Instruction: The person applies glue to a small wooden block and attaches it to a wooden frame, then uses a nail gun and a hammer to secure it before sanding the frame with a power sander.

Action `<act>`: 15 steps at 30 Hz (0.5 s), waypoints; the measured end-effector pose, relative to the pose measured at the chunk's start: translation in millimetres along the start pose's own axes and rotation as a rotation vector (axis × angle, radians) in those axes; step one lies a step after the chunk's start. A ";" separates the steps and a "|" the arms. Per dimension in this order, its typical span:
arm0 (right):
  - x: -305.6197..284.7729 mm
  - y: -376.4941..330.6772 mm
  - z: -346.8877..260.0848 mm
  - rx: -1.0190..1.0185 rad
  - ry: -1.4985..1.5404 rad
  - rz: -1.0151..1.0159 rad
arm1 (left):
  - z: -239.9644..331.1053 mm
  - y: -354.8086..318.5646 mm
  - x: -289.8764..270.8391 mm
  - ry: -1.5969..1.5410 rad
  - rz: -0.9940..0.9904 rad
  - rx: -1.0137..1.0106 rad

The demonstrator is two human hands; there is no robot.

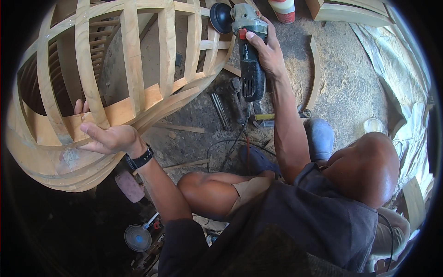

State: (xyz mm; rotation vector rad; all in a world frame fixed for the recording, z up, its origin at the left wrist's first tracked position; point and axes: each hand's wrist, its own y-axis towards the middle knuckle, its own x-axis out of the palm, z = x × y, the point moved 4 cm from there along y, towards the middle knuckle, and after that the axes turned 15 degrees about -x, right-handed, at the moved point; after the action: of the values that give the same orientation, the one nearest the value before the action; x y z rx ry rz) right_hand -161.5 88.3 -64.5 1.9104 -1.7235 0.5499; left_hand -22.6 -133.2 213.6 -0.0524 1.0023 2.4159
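A curved wooden frame (131, 60) with pale slats and bent planks fills the upper left. Wrapped over its lower plank, my left hand (108, 138) has the thumb on the near side and fingertips showing behind, beside a slat. A black watch is on that wrist. At the top middle, my right hand (272, 53) grips an angle grinder (251, 60) by its body, thumb near the red switch. The grinder's round black disc (221, 18) is up against or very close to the frame's right end; contact cannot be made out. Its cord hangs down from the handle end.
Tools with metal bars (220, 111) and a yellow-and-grey tool (264, 121) lie on the dusty floor. Right of them is a curved wood strip (314, 74). A red-and-white container (283, 10), a wooden box (353, 14) and crumpled sheeting (392, 69) border the work area.
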 end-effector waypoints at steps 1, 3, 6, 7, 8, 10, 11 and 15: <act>-2.1 -0.1 0.1 0.009 -0.016 0.004 | -0.5 0.2 0.5 -0.003 0.000 0.004; -5.5 0.2 0.3 0.010 -0.066 0.007 | -0.7 -0.2 1.2 -0.007 0.000 0.007; -6.6 -1.5 6.6 -0.003 -0.145 -0.001 | 0.0 0.4 -1.9 -0.007 -0.007 0.014; -6.5 -0.4 5.5 -0.002 -0.162 -0.009 | 0.1 0.2 -1.1 -0.010 -0.010 0.021; -5.6 0.7 4.8 -0.001 -0.178 -0.020 | 0.3 0.1 -1.1 -0.012 -0.010 0.028; -0.1 -0.8 -1.1 -0.023 -0.080 0.003 | 1.6 2.6 0.5 -0.025 -0.025 0.027; 3.8 0.3 -5.6 -0.033 -0.029 0.014 | 3.1 4.1 1.0 -0.031 -0.031 0.028; 2.3 7.3 2.1 -0.042 0.131 -0.005 | 0.5 2.6 6.4 -0.009 -0.034 0.019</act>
State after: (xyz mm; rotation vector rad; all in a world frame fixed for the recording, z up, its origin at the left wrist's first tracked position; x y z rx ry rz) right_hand -168.5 84.7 -64.0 1.8079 -1.6346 0.6176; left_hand -29.3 -131.6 214.2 -0.0514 1.0122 2.3737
